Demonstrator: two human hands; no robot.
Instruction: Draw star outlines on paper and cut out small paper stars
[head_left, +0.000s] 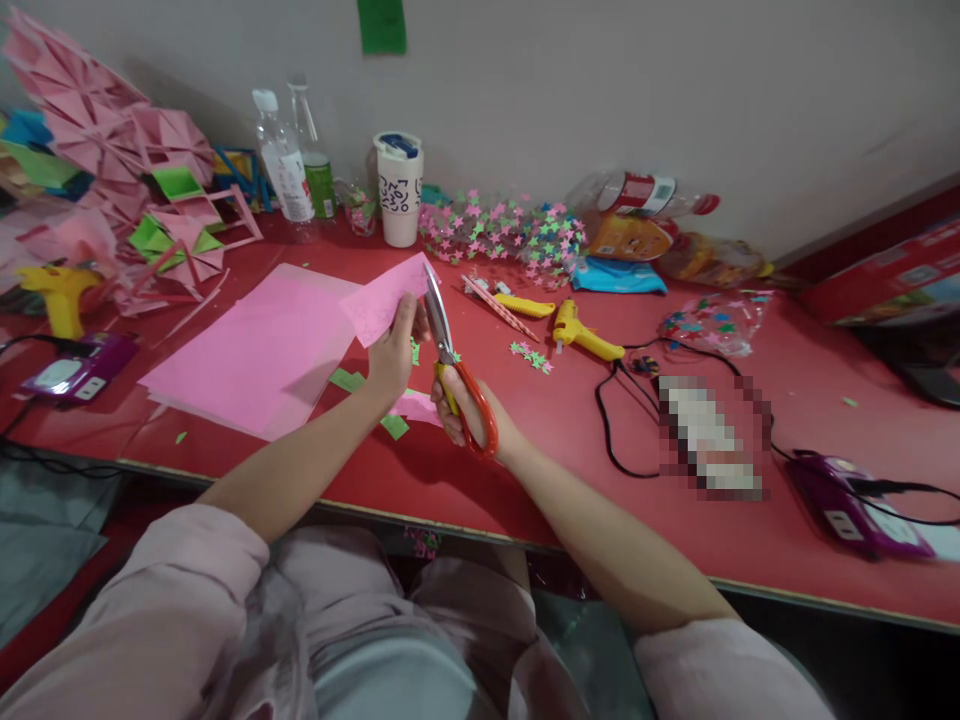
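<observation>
A piece of pink paper (pixel 375 303) is pinched in my left hand (pixel 395 350), raised above the red table. My right hand (pixel 463 405) grips scissors (pixel 480 412) with red and yellow handles, their blades pointing up and away from me. The blades lie at the right edge of the paper and look nearly closed. Below my hands lie green paper scraps (pixel 394 427) and a pink paper strip (pixel 417 406), partly hidden by my fingers. To the left, a stack of pink paper sheets (pixel 255 345) rests flat on the table.
Behind are a cup (pixel 399 195), bottles (pixel 285 165) and a heap of paper stars (pixel 502 235). A yellow glue gun (pixel 589 335) and a utility knife (pixel 525 305) lie to the right. Black cords run to a purple power strip (pixel 855 510). Folded-paper crafts (pixel 112 130) fill the far left.
</observation>
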